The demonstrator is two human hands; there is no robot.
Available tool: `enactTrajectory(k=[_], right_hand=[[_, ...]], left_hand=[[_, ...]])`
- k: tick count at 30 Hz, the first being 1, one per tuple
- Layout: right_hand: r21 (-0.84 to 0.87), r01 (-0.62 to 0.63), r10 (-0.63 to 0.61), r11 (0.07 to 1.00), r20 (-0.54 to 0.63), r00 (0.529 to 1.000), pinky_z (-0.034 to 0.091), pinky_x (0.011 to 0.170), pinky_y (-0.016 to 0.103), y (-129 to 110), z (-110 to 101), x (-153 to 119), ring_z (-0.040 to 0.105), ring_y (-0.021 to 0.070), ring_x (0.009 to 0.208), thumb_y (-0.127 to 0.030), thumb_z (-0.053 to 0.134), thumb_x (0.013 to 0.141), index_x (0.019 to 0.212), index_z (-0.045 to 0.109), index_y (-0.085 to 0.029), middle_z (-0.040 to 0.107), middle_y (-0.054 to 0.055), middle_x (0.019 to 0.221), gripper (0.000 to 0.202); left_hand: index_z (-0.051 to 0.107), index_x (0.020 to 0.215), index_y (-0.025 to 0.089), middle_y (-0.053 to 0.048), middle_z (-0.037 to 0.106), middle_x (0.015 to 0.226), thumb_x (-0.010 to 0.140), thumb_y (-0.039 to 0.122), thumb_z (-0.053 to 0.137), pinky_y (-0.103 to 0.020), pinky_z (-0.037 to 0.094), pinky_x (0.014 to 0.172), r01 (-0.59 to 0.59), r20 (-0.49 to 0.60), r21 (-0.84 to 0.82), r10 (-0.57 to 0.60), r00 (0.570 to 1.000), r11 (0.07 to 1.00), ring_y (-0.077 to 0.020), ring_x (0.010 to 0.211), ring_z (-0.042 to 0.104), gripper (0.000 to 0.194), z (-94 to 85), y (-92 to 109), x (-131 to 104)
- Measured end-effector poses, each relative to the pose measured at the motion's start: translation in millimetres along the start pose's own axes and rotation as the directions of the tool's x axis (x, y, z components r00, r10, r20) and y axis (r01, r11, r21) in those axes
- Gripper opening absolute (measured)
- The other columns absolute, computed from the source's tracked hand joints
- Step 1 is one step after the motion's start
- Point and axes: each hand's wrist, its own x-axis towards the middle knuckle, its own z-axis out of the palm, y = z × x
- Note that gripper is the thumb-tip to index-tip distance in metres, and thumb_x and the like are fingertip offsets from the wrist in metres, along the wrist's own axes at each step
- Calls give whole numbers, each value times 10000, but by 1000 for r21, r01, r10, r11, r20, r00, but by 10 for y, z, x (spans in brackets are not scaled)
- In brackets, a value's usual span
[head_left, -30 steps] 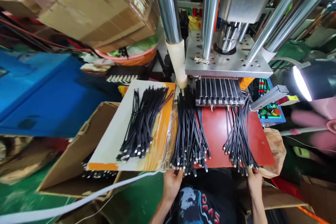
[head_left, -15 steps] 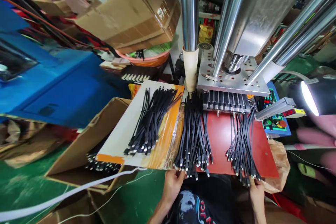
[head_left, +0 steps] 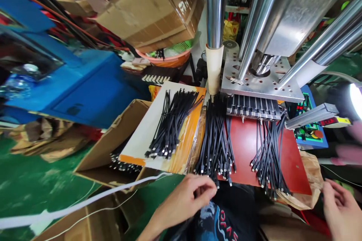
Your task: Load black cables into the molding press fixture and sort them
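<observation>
Fingers (head_left: pixel 207 188) of left hand (head_left: pixel 185 199) curled, seemingly pinching near tips of middle cable bundle (head_left: pixel 216 147) on red tabletop (head_left: pixel 246 150). Risk: tug fans bundle, tips snag. Right hand (head_left: pixel 341 207) far right, fingers loosely spread, holding nothing.

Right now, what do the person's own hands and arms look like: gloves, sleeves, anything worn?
Both the left hand and right hand are bare: no gloves, rings or wristbands show. The left forearm is uncovered, no sleeve in view. Between the arms shows a black T-shirt with a blue-and-red print.
</observation>
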Motion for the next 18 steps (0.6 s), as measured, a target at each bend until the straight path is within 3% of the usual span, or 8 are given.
enactTrajectory(k=[3, 6, 10, 13, 18], right_hand=[[219, 23, -50, 975, 121, 991, 559, 792, 421, -563, 323, 44, 720, 282, 829, -695, 674, 803, 1190, 768, -229, 791, 115, 1024, 613], [248, 130, -173, 960, 161, 972, 532, 769, 384, -846, 687, 140, 671, 240, 753, -712, 642, 818, 1133, 782, -195, 774, 90, 920, 621], [280, 162, -198, 946, 107, 974, 517, 768, 346, -766, 895, 229, 669, 219, 742, -705, 640, 869, 1059, 786, -195, 780, 75, 889, 563], [344, 172, -232, 923, 142, 962, 529, 786, 326, -661, 870, 206, 706, 219, 789, -683, 660, 889, 1068, 793, -204, 805, 78, 953, 528], [296, 207, -263, 933, 161, 951, 523, 783, 324, -671, 828, 175, 703, 222, 789, -659, 653, 908, 1073, 812, -195, 816, 84, 970, 517]], left_hand=[[727, 905, 225, 26, 739, 770, 1045, 406, 573, -243, 457, 722, -60, -253, 30, 66, 965, 998, -133, 702, 654, 276, -7, 174, 320], [685, 897, 217, 27, 687, 723, 1029, 431, 622, -264, 421, 684, 11, -413, 172, 62, 909, 985, -145, 679, 632, 259, -17, 196, 665], [688, 857, 199, 2, 673, 698, 1004, 349, 661, -297, 332, 636, 152, -421, 361, 16, 907, 920, -164, 646, 593, 211, -55, 133, 944], [676, 785, 196, 15, 642, 637, 977, 218, 624, -298, 304, 615, 144, -387, 360, 7, 922, 922, -146, 587, 550, 200, -85, 102, 1007], [669, 790, 201, 32, 659, 665, 966, 217, 579, -265, 374, 616, 77, -381, 249, 24, 924, 965, -124, 612, 587, 199, -136, 80, 982]])
